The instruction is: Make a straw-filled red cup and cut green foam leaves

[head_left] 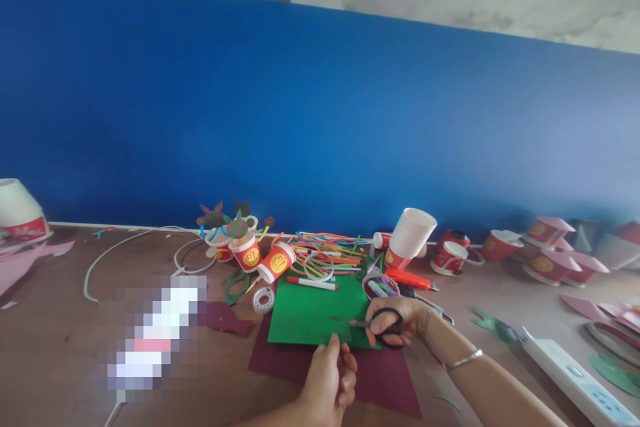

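My right hand [400,319] is closed on black-handled scissors [393,328], its fingers in the loops. The blades point left, over a green paper sheet [300,313]. Just below them, my left hand [331,377] pinches a small piece of green paper [343,329] between thumb and fingers; its outline blends into the sheet behind. Under the green sheet lies a dark red sheet [387,380]. A red-capped white marker [313,283] rests along the green sheet's far edge. A tape roll [263,300] sits at its left.
Behind the sheets are colourful pipe cleaners [327,247] and decorated paper cups [275,262]. A tall cup stack [411,235] and an orange utility knife [407,278] lie beyond my right hand. A white power strip [575,373] is at right. A blue panel [320,113] borders the table.
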A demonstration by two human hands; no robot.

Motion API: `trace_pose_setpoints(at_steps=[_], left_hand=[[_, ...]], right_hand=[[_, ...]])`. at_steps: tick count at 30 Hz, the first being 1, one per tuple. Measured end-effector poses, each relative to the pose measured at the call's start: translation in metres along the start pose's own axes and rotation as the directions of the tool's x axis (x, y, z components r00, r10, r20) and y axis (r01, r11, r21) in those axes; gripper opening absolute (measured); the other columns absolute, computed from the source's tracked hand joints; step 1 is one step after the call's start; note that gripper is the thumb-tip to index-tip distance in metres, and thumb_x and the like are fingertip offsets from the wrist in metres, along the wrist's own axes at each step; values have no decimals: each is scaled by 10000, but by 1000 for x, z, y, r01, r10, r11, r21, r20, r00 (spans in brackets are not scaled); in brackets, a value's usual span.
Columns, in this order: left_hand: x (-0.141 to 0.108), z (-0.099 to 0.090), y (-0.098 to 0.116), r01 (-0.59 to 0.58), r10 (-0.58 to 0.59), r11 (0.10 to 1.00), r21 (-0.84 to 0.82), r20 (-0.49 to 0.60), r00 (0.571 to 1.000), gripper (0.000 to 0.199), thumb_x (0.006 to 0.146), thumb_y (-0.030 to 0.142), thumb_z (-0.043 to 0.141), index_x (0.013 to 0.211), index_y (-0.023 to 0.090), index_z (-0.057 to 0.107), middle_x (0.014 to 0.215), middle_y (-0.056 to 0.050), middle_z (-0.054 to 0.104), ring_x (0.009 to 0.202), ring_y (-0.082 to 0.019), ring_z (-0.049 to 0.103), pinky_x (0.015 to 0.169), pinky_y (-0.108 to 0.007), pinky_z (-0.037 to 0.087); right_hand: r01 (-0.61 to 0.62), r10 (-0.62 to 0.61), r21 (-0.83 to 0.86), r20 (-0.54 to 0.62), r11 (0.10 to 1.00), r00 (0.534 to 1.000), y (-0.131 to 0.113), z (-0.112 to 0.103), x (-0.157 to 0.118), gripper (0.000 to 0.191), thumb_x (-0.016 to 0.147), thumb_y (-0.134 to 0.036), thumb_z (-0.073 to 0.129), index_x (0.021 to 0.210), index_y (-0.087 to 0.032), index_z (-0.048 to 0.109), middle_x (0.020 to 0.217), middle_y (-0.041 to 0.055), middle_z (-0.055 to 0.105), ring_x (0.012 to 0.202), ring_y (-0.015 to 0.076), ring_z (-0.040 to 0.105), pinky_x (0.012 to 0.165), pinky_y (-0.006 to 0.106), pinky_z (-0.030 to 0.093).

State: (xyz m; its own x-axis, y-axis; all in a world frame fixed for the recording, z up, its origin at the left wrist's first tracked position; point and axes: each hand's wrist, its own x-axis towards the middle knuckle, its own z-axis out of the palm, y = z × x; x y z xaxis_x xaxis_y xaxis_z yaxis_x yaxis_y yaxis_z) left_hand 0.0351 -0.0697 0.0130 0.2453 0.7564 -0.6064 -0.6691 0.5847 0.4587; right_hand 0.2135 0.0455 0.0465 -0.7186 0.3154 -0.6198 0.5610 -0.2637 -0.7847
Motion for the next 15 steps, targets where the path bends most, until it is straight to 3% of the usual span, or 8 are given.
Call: trace_pose_setpoints(at_steps=[7,15], left_hand=[[-2,1,0,-15,15,1000,19,0,1000,313,942,313,241,721,162,402,492,39,484,283,-13,258,351,-178,42],[6,-4,-5,-25,25,1000,0,17,1000,306,894,372,381,667,168,405,506,32,501,292,-20,289,345,-182,62]], right_hand=[[-19,11,62,118,998,993,-1,-12,5,337,691,-338,674,877,-57,689,375,-56,514,262,30,387,251,116,260],[-159,187,-188,146,969,971,-37,-9,-7,355,723,-383,669,945,-105,677,552,3,662,376,72,576,295,106,384]])
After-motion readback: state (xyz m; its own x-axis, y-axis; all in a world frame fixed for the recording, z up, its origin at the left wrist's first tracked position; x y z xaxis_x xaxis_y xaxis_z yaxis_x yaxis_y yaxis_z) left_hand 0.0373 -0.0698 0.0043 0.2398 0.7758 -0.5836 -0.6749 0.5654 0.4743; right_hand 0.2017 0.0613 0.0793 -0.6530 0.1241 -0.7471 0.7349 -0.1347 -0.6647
